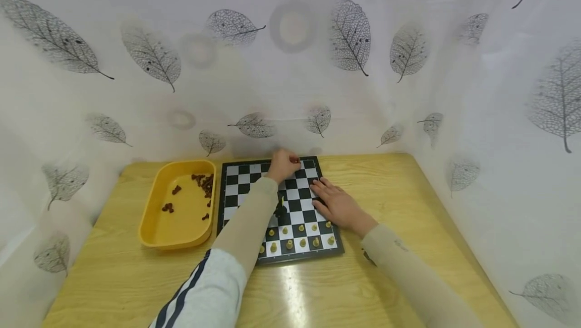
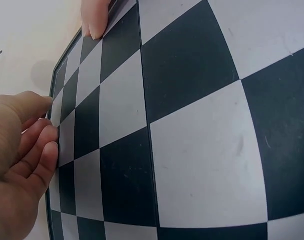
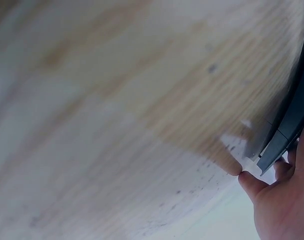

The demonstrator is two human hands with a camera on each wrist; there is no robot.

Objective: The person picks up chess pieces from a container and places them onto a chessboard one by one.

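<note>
At the far edge of a black-and-white chessboard (image 1: 292, 206), my left hand (image 1: 282, 165) pinches a small dark brown chess piece (image 1: 297, 160). In the left wrist view, the curled fingers of the left hand (image 2: 21, 155) are beside the board's checkered squares (image 2: 202, 165). My right hand (image 1: 338, 206) lies flat with fingers spread over the board's right edge. The right wrist view has the right hand (image 3: 287, 200) next to the board's dark side (image 3: 287, 135). Gold chess pieces (image 1: 303, 242) stand in two rows along the near side, some hidden by the left forearm.
A yellow tray (image 1: 152, 212) left of the board contains several brown chess pieces (image 1: 206, 184). Everything stands on a light wooden table (image 1: 386, 181). A white leaf-patterned curtain (image 1: 254, 86) hangs behind and along the sides. Small dark devices (image 1: 280, 210) show beneath the wrists.
</note>
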